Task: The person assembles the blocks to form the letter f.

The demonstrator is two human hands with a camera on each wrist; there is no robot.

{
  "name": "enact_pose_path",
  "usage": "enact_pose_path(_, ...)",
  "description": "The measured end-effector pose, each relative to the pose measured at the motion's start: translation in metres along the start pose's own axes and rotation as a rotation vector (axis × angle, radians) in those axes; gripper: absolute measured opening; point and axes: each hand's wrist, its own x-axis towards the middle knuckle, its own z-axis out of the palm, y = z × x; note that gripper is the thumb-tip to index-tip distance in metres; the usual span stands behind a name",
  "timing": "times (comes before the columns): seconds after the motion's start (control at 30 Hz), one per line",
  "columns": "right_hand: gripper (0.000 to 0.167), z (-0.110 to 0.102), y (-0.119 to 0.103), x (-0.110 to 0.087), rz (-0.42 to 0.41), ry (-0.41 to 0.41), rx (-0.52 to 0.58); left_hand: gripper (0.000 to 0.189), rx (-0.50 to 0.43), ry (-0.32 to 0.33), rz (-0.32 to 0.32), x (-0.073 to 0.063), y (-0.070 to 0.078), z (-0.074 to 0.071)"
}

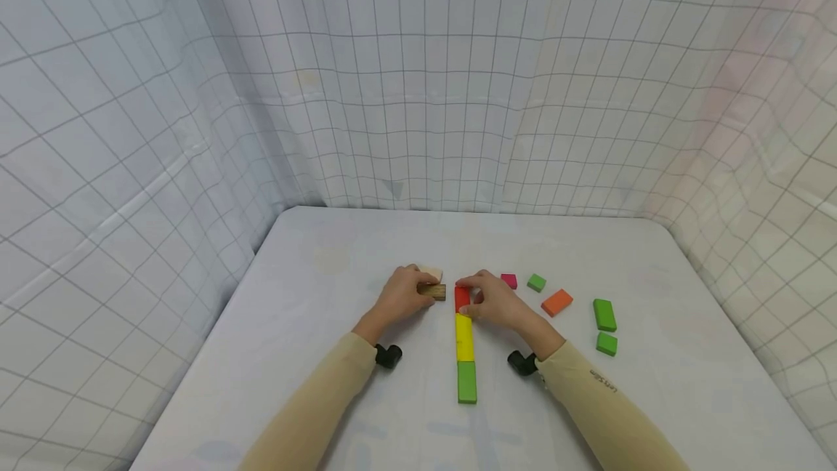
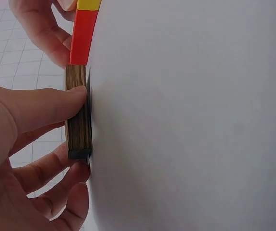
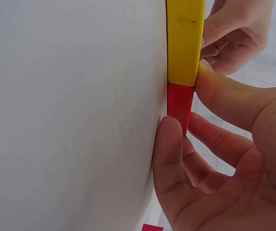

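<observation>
Grid-lined sheeting (image 1: 418, 57) fills the upper frame behind a white table (image 1: 275, 355). Near the centre, the left hand (image 1: 400, 293) pinches a brown block (image 1: 437, 291), its fingers parted only by the wood. Just to the right, the fingers of the right hand (image 1: 497, 302) curl round a red block (image 1: 461, 299), which tops a row running down the frame through a yellow block (image 1: 464, 339) and a green block (image 1: 467, 382). Because brown and red sit just apart, a rightward slip of the left hand could knock the row crooked; uneven thumb pressure beside the red-yellow seam might open it.
</observation>
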Motion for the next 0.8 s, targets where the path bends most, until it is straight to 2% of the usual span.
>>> enact_pose_path(0.4,0.052,0.001,0.002,0.001,0.000,0.018,0.007,0.032,0.013,-0.004,-0.004,0.014,0.010,0.005)
enact_pose_path(0.8,0.049,0.002,0.001,0.001,0.010,0.023,-0.001,0.030,0.028,-0.015,-0.001,0.013,0.013,0.006)
